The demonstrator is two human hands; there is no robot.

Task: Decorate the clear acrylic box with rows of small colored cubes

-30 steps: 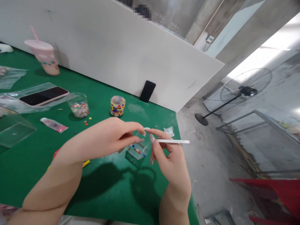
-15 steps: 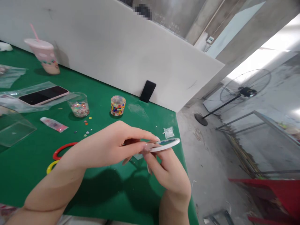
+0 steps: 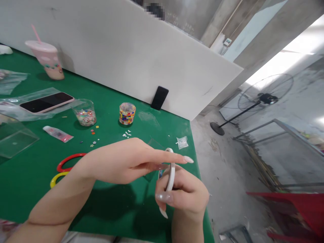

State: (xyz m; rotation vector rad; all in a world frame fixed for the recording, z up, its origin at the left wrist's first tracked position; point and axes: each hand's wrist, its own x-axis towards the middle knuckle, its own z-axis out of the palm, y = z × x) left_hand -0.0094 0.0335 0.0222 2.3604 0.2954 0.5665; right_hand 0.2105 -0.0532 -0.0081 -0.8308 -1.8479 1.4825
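A thin, round, white-rimmed piece (image 3: 171, 177) with some blue on its inner side stands on edge between my hands, above the table. My right hand (image 3: 187, 187) grips its lower part between thumb and curled fingers. From the left, my left hand (image 3: 124, 162) reaches to its upper part; the index finger lies stretched across the rim and the thumb is behind. Scissors with a red and a yellow handle (image 3: 60, 167) lie partly under my left forearm, blades hidden. Small white scraps (image 3: 127, 134) lie beyond my left hand.
On the green table (image 3: 108, 209) are a mosaic-patterned cup (image 3: 127, 114), a clear cup of sequins (image 3: 86, 116), a small tube (image 3: 58, 134), a phone (image 3: 48, 102), a pink tumbler (image 3: 48, 60) and a plastic packet (image 3: 182, 142). Another phone (image 3: 159, 98) leans on the white partition.
The white-rimmed piece has turned from nearly flat to upright on edge. My right hand has rolled with fingers curling round it, and my left index finger has stretched over the rim.
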